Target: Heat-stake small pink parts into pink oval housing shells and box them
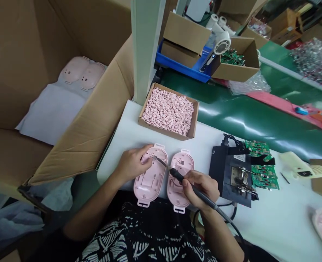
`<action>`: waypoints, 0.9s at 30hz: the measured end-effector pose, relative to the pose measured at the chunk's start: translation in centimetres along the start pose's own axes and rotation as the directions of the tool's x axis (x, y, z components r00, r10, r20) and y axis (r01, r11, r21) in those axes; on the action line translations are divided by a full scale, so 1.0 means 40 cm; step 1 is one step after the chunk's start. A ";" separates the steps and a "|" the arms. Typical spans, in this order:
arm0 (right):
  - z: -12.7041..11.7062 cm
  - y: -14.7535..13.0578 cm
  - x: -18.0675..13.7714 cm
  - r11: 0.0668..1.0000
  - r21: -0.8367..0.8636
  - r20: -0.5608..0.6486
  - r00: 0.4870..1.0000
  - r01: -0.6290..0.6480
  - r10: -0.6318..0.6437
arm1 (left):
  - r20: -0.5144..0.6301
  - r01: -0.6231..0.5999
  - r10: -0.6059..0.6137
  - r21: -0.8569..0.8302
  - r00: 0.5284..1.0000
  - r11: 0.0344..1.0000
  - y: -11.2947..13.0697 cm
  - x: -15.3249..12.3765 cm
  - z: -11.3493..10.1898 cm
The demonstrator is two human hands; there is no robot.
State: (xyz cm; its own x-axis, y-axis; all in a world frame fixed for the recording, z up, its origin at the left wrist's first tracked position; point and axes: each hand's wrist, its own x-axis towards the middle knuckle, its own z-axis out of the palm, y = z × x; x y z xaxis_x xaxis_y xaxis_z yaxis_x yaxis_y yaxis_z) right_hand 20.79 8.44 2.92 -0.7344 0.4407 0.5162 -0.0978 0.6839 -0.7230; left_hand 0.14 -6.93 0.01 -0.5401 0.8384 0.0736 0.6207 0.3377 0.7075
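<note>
Fingers of the left hand (pixel 132 163) lie spread, pressing a pale pink oval plastic shell (pixel 151 189) flat on the white desk (pixel 120 134) so that it stays put under the work. The right hand (pixel 199 185) pinches a slim black soldering iron (pixel 196 192) like a pen, its thin metal tip (pixel 161 162) reaching the shell's upper area beside the left fingers. A second pink shell (pixel 180 189) lies just beside the first, and a cardboard tray of small pink plastic pieces (pixel 168 111) sits within easy reach behind them.
</note>
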 end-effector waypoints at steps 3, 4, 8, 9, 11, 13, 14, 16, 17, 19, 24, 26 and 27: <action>0.000 -0.005 0.004 0.999 0.031 0.026 0.999 0.024 -0.024 | 0.002 0.004 -0.004 0.009 1.000 1.000 0.001 0.000 0.000; 0.001 -0.007 0.005 0.999 0.035 0.038 0.999 0.032 -0.033 | 0.004 0.007 -0.007 0.010 1.000 1.000 0.001 0.000 0.000; 0.006 -0.012 0.007 0.998 0.041 0.076 0.995 0.055 -0.058 | 0.014 0.013 -0.013 0.002 1.000 1.000 0.001 -0.001 0.000; 0.008 -0.013 0.006 0.997 0.043 0.078 0.995 0.065 -0.068 | 0.014 0.015 -0.015 0.003 1.000 1.000 0.002 -0.001 -0.001; 0.010 -0.013 0.006 0.996 0.034 0.085 0.992 0.087 -0.090 | 0.013 0.016 -0.016 0.010 1.000 1.000 0.002 -0.001 -0.001; 0.011 -0.014 0.008 0.995 0.022 0.094 0.990 0.100 -0.102 | 0.016 0.018 -0.019 0.014 1.000 1.000 0.003 0.000 -0.002; 0.011 -0.015 0.009 0.995 0.017 0.099 0.990 0.101 -0.102 | 0.020 0.019 -0.019 0.015 1.000 1.000 0.003 0.000 -0.002; 0.009 -0.017 0.012 0.995 0.014 0.103 0.990 0.100 -0.101 | 0.029 0.024 -0.024 0.017 0.999 1.000 0.004 0.000 -0.003; 0.008 -0.019 0.014 0.995 0.014 0.107 0.989 0.099 -0.100 | 0.033 0.026 -0.026 0.017 0.999 1.000 0.005 0.001 -0.003; 0.006 -0.021 0.016 0.995 0.017 0.119 0.988 0.095 -0.097 | 0.041 0.029 -0.029 0.015 0.999 0.999 0.007 0.001 -0.005; 0.005 -0.020 0.010 0.996 0.009 0.127 0.988 0.092 -0.093 | 0.052 0.032 -0.033 0.020 0.998 0.999 0.005 -0.001 -0.006; 0.006 -0.017 0.005 0.996 0.004 0.136 0.987 0.089 -0.089 | 0.052 0.032 -0.033 0.032 0.998 0.999 0.004 -0.001 -0.006; 0.006 -0.015 0.003 0.996 0.002 0.140 0.986 0.086 -0.086 | 0.052 0.032 -0.033 0.037 0.998 0.999 0.003 -0.001 -0.005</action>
State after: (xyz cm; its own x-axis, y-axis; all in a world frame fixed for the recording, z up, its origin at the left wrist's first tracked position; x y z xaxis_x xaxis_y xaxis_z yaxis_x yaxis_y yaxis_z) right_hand 20.59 7.94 3.32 -0.8101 0.2946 0.5069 -0.1620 0.7184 -0.6765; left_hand 0.14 -7.03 0.24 -0.5303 0.8477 0.0134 0.6242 0.3797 0.6827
